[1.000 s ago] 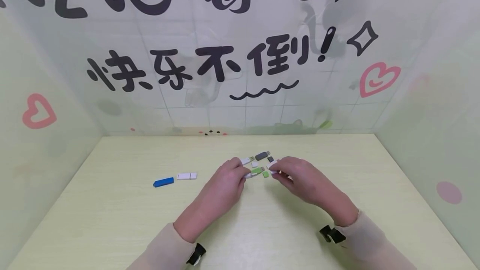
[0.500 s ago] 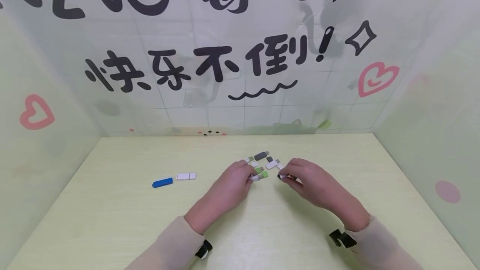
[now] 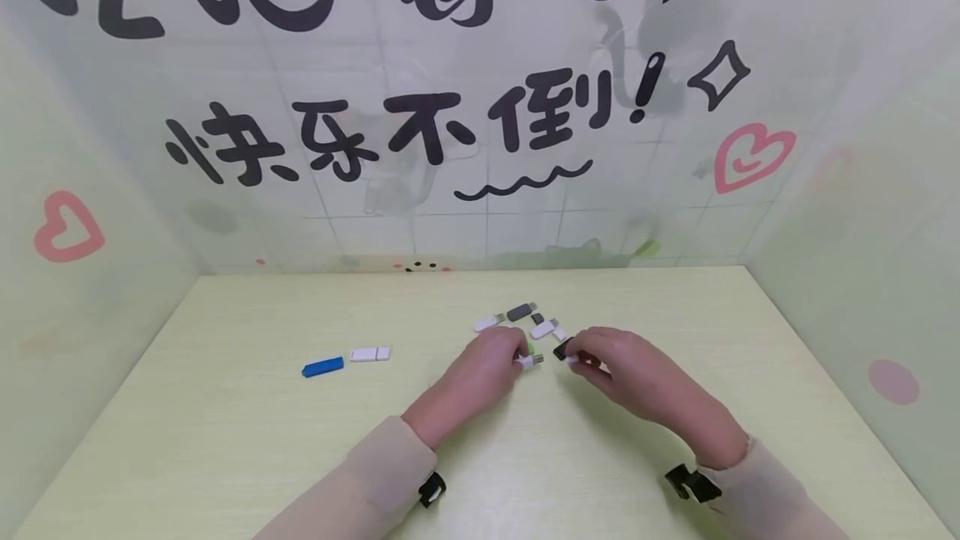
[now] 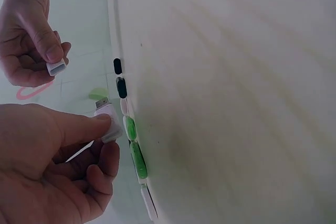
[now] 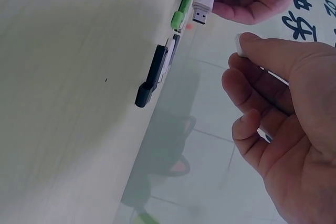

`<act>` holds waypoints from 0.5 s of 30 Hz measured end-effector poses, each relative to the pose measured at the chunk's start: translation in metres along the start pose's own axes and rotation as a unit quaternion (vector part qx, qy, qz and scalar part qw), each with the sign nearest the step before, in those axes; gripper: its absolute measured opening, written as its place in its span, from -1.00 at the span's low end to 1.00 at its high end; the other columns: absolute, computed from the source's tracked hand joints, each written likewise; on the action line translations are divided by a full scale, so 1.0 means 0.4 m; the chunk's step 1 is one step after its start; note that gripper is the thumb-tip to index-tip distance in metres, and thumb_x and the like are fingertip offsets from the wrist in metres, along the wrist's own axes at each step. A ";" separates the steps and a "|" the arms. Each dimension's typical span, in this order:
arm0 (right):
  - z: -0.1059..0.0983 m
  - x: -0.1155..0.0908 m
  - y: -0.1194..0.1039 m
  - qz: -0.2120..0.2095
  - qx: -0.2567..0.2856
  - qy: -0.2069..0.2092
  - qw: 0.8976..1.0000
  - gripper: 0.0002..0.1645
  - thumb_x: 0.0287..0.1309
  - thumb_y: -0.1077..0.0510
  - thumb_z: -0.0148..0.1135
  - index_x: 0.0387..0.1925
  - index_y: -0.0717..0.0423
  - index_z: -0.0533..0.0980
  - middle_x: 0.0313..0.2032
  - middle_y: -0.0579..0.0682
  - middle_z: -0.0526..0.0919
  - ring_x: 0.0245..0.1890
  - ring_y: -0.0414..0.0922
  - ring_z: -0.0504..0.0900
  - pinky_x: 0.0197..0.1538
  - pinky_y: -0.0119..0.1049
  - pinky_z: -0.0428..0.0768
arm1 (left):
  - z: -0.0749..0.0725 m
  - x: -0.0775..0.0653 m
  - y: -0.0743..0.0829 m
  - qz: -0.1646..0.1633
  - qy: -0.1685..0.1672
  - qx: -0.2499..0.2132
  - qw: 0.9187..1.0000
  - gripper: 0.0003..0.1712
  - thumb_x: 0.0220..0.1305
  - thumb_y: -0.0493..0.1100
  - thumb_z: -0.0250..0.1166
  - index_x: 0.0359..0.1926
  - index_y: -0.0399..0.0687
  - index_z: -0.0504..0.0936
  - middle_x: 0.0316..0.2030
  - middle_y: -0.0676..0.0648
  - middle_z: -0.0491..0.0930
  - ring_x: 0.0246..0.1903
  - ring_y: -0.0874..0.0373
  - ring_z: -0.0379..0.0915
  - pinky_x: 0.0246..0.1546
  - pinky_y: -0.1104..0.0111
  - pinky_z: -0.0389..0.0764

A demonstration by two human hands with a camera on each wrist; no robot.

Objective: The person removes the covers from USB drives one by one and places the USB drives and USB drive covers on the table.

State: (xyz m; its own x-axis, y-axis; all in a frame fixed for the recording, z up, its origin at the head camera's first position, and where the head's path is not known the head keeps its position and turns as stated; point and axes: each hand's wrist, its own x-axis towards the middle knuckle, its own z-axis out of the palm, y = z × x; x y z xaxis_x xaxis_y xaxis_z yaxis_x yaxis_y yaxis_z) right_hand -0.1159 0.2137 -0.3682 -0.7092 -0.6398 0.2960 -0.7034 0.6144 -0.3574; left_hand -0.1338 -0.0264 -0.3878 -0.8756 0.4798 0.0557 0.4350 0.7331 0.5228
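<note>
My left hand (image 3: 491, 358) pinches a white USB flash drive (image 4: 107, 123) between thumb and fingers, its metal plug bare and pointing right in the head view. Opposite, my right hand (image 3: 630, 367) pinches a small white cap (image 4: 56, 68); the cap's hollow end shows in the left wrist view. Drive and cap are apart, both held just above the table. Beside the right fingertips lies a black USB drive (image 3: 562, 349), partly hidden by them in the head view. A green drive (image 5: 184, 4) lies behind my left hand, mostly covered in the head view.
Farther back on the table (image 3: 300, 457) lie a white drive (image 3: 489, 323), a grey drive (image 3: 520, 312) and another white drive (image 3: 543, 329), with loose caps among them. Off to the left are a blue drive (image 3: 322, 367) and a capped white drive (image 3: 370, 354). A printed wall (image 3: 420, 223) stands behind.
Both hands have shifted right and nearer to me. The left hand now holds out the white drive with its plug showing. My right hand has left the other white drive and cap behind it.
</note>
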 end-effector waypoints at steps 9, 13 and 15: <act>0.000 -0.008 0.006 -0.008 0.000 -0.003 1.000 -0.80 0.28 0.36 0.46 -0.13 0.10 0.65 -0.21 -0.17 0.72 -0.25 -0.28 0.65 -0.16 -0.28 0.72 | 0.013 0.028 0.004 -0.029 -0.020 -0.009 0.999 -0.88 0.37 -0.36 0.42 -0.09 -0.21 0.73 -0.21 -0.08 0.71 -0.15 0.05 0.63 -0.02 0.25 0.68; 0.000 -0.011 0.008 -0.010 0.003 -0.009 1.000 -0.80 0.28 0.37 0.46 -0.15 0.08 0.64 -0.25 -0.20 0.69 -0.28 -0.30 0.62 -0.19 -0.31 0.70 | 0.019 0.037 0.003 -0.035 -0.023 -0.013 0.999 -0.87 0.36 -0.36 0.44 -0.10 -0.20 0.73 -0.23 -0.07 0.71 -0.18 0.08 0.62 -0.05 0.27 0.68; -0.001 -0.012 0.008 -0.009 0.005 -0.013 1.000 -0.80 0.28 0.37 0.45 -0.17 0.07 0.64 -0.27 -0.22 0.68 -0.30 -0.30 0.61 -0.20 -0.32 0.69 | 0.020 0.039 0.003 -0.040 -0.025 -0.019 0.999 -0.87 0.35 -0.36 0.44 -0.10 -0.20 0.73 -0.24 -0.07 0.71 -0.20 0.09 0.61 -0.06 0.27 0.68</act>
State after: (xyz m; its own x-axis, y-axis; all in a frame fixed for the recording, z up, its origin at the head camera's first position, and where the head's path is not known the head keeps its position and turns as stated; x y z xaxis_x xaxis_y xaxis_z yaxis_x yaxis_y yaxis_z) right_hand -0.1146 0.2189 -0.3704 -0.6955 -0.6620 0.2793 -0.7149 0.5991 -0.3605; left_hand -0.1454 -0.0141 -0.3930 -0.8954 0.4443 -0.0287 0.3554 0.7520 0.5552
